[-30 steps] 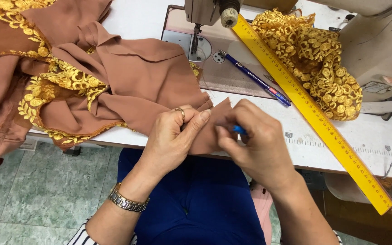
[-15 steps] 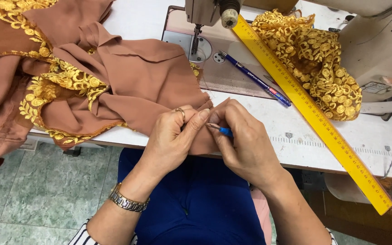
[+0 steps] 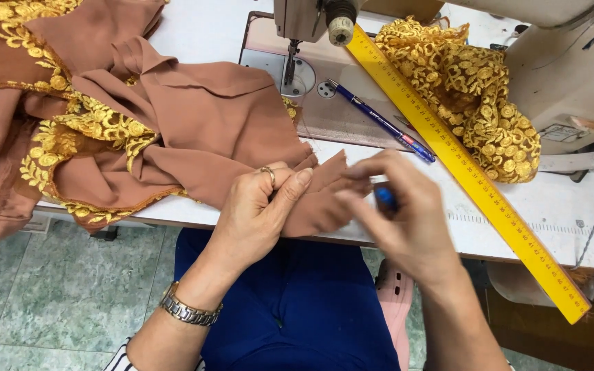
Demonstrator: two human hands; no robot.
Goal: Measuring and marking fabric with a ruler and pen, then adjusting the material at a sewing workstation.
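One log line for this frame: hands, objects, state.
left hand: pinching brown fabric edge | right hand: blurred, holding small blue tool at fabric | nearby: yellow ruler, blue pen, gold lace

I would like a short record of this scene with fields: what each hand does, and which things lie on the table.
left hand: left hand pinches the brown fabric at the table edge; ring and wristwatch worn
right hand: right hand, blurred, grips a small blue tool next to the fabric corner
fabric trim: gold lace along the fabric's border
table: white table with a sewing machine
other things: yellow ruler lying diagonally, blue pen beside it, loose gold lace piece
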